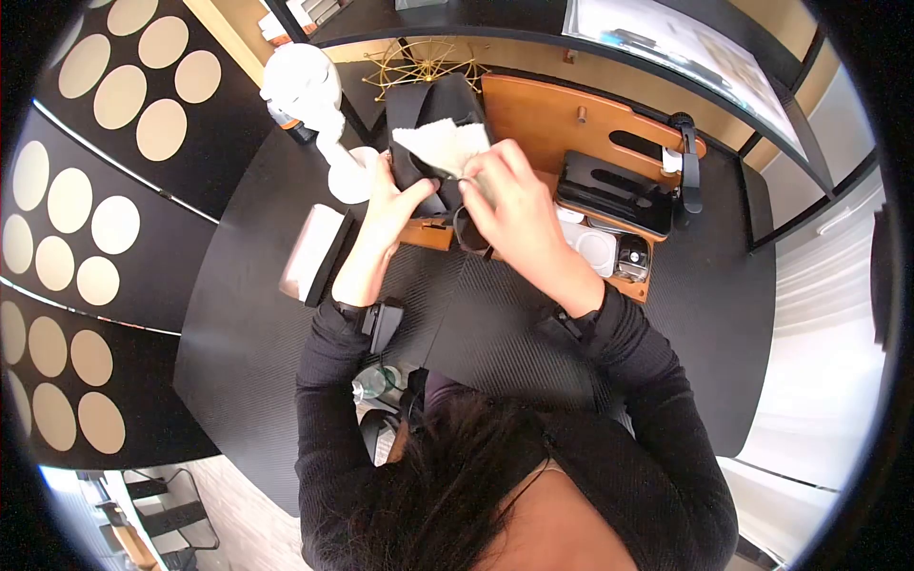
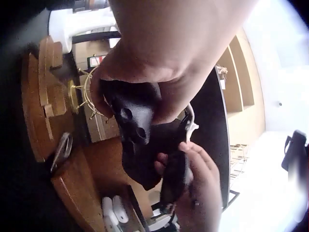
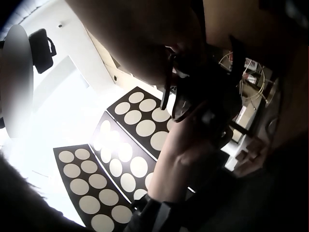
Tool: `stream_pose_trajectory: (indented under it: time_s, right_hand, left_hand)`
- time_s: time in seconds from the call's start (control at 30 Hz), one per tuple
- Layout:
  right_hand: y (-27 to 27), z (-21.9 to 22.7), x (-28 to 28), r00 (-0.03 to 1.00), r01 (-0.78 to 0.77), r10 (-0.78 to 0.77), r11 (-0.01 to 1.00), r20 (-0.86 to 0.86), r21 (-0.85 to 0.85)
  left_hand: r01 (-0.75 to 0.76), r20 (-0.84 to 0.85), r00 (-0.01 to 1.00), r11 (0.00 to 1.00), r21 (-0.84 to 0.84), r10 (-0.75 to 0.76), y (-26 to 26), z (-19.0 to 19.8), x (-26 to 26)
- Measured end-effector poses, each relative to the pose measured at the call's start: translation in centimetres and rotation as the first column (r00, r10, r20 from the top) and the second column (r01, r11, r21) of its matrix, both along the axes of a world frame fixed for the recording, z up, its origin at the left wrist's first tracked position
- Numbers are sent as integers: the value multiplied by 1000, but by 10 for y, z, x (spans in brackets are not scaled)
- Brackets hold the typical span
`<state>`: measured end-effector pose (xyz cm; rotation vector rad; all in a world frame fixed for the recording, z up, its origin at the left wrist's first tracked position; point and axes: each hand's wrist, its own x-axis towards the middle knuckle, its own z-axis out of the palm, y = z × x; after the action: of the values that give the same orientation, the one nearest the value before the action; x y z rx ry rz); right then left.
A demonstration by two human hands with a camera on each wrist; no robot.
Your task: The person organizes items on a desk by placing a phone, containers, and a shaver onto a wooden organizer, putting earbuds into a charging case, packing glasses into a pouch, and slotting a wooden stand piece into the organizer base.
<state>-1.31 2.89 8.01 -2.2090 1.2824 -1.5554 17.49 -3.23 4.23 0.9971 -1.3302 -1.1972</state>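
Observation:
In the head view, my left hand [image 1: 383,221] grips a black, soft-looking object [image 1: 407,171] near the back of the table. A pale cloth [image 1: 440,147] lies against it, touching the fingers of my right hand [image 1: 522,214]. Below those fingers hangs a dark, rounded lens [image 1: 469,231], apparently of glasses. The left wrist view shows my left hand [image 2: 159,58] round a black dimpled piece [image 2: 135,113], with my right hand [image 2: 200,179] pinching a dark lens [image 2: 176,179]. A lens [image 3: 182,104] also shows in the dim right wrist view; its frame is partly hidden.
A white lamp [image 1: 328,128] stands at the left, near a white-topped box [image 1: 314,249]. Behind are a gold wire ornament [image 1: 428,65] and an upright wooden panel [image 1: 533,109]. At the right, a wooden organizer [image 1: 633,285] holds a black case [image 1: 614,195]. A shelf [image 1: 438,27] spans the back.

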Motion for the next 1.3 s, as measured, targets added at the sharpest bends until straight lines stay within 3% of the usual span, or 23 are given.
stream_pose_trajectory:
  time_s: [0.1, 0.13, 0.2, 0.27, 0.33, 0.4, 0.43, 0.47, 0.53, 0.7, 0.77, 0.8, 0.83, 0.87, 0.93, 0.97, 1.0, 1.07, 1.1, 1.13, 1.17, 1.23, 1.3]
  right_hand:
    - [-8, 1, -13, 973, 164, -159, 986, -169, 19]
    - [-8, 1, -14, 972, 168, -163, 986, -171, 15]
    - [-9, 2, -15, 932, 238, -241, 970, -269, -46]
    - [-6, 4, -13, 922, 235, -242, 970, -302, -57]
    - [-5, 4, -13, 949, 158, -168, 986, -268, -56]
    - [2, 8, -14, 973, 23, 3, 994, -229, 110]
    - [8, 16, -16, 964, -38, 100, 969, -245, 245]
    - [13, 23, -20, 946, -178, 255, 923, -197, 342]
    - [16, 20, -18, 926, -232, 269, 959, -266, 165]
    - [27, 20, -14, 892, -213, 238, 971, -385, 107]
    - [33, 20, -8, 853, -30, 34, 999, -521, 16]
    - [35, 24, -9, 853, -41, 44, 999, -519, 18]
    - [38, 36, -11, 868, -123, 97, 992, -488, -20]
    - [41, 48, -11, 876, -200, 151, 978, -458, -61]
    - [44, 63, -12, 912, -181, 96, 966, -398, -183]
    - [44, 66, -16, 954, -155, 86, 962, -289, -225]
    - [44, 68, -19, 982, -122, 77, 957, -175, -262]
    - [37, 68, -23, 990, -99, 69, 963, -126, -252]
    - [34, 65, -23, 986, -131, 107, 972, -130, -196]
    - [32, 61, -22, 981, -164, 146, 977, -131, -139]
    - [32, 59, -20, 966, -186, 161, 976, -201, -116]
    - [32, 51, -15, 945, -199, 184, 980, -271, -30]
    - [27, 43, -14, 933, -212, 196, 977, -301, -20]
  left_hand:
    - [127, -137, 984, 986, 106, -112, 18, 8, -18]
    - [180, -135, 977, 978, 108, -165, 32, 21, -30]
    - [234, -103, 967, 972, 2, -232, 44, 7, -46]
    - [242, -53, 969, 969, 40, -240, 54, -3, -56]
    - [289, -107, 953, 957, 39, -284, 61, -6, -59]
    - [274, -8, 962, 961, 37, -274, 54, -8, -54]
    - [307, -94, 951, 938, 160, -295, 54, 3, -51]
    - [285, -129, 955, 947, 147, -267, 50, 5, -48]
    - [295, -188, 943, 951, 95, -274, 51, 13, -44]
    - [244, -151, 962, 965, 100, -228, 43, -6, -38]
    - [220, -178, 965, 964, 147, -193, 35, -7, -37]
    - [208, -209, 963, 960, 188, -168, 33, -7, -36]
    - [196, -360, 926, 959, 206, -112, 38, -6, -36]
    - [188, -360, 927, 960, 206, -105, 37, -6, -33]
    - [235, -513, 856, 934, 268, -68, 35, -6, -24]
    - [441, -693, 684, 886, 144, -228, 31, -3, -19]
    - [304, -721, 693, 911, 279, -10, 30, -2, -21]
    - [582, -778, 520, 813, 21, -352, 24, 8, -15]
    - [710, -766, 429, 703, -43, -480, 22, 14, -16]
    - [514, -458, 755, 857, -33, -470, 46, 29, -19]
    - [513, -457, 756, 858, -32, -469, 46, 23, -22]
    - [518, -449, 806, 827, 220, -386, 45, 9, -27]
    - [532, -430, 795, 832, 154, -429, 48, 7, -19]
